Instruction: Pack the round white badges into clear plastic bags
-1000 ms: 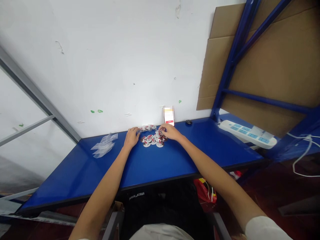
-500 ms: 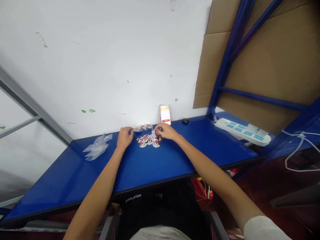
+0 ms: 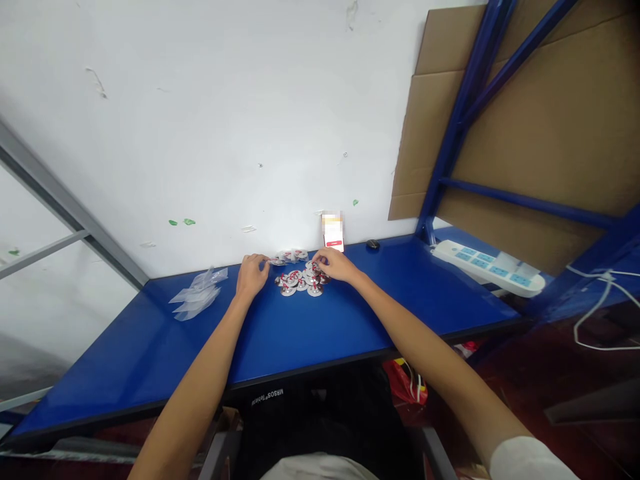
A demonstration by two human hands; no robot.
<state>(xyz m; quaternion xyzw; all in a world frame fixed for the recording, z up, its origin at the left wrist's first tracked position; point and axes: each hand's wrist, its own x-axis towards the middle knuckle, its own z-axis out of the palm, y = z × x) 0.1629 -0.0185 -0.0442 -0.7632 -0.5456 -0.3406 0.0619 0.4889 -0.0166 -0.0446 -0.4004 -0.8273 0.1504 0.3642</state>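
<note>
Several small silvery discs with red loops, which look like finger cymbals (image 3: 301,284), lie in a loose pile on the blue table. At the pile's upper right, my right hand (image 3: 334,263) has its fingers closed in a pinch on one of the finger cymbals, partly hidden by the fingers. To the left, my left hand (image 3: 252,273) rests with thumb and fingers brought together at the end of a row of bagged cymbals (image 3: 292,255) along the wall. What its fingertips hold, if anything, is too small to make out.
Clear plastic bags (image 3: 197,296) are spread on the left of the blue table (image 3: 310,333). A phone (image 3: 334,241) with a lit screen leans against the wall. A small black object (image 3: 373,245) and a white power strip (image 3: 487,267) are on the right, near a blue metal frame (image 3: 450,147).
Both hands keep almost the same place and pose. The whole view has shifted slightly; the pile looks unchanged.
</note>
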